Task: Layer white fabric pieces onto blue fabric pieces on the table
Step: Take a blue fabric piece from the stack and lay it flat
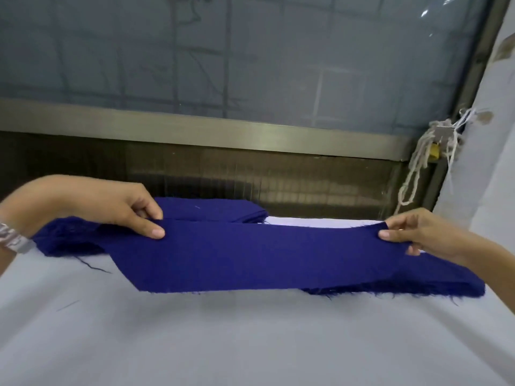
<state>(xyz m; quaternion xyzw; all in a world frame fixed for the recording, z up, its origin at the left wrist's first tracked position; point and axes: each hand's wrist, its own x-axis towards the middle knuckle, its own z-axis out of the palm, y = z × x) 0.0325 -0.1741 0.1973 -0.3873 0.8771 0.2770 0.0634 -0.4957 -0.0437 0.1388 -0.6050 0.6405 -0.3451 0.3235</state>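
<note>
- Two hands in my feed, both on one blue fabric piece (237, 257), which is stretched left to right across the middle of the table (250, 344).
- Far left: a wristwatch (14, 240) on the left wrist, partly cut off by the frame edge.
- Near that wrist, a bunched blue wad (69, 238) lies on the table. I can't tell if it belongs to the held piece. A dark loose thread (92, 267) trails off its near side.
- Left hand (111, 210): thumb flat on top, fingers curled over the far edge, pinching the left end of the piece.
- Centre: the near edge of the piece is cut on a slant at the left and frayed toward the right. I can't tell whether it rests on the table or hangs just above it.
- Far centre: a stack of blue pieces (223, 208) lies flat at the far edge of the table, just behind the held piece.
- Right of the stack, a white fabric piece (320, 222) shows as a thin strip behind the held piece, running toward the right hand.
- Right hand (426, 235): thumb on top, fingers curled underneath, gripping the right end.
- Far right: a bundle of white cord (423, 162) hangs at the corner of the metal frame (195, 129).
</note>
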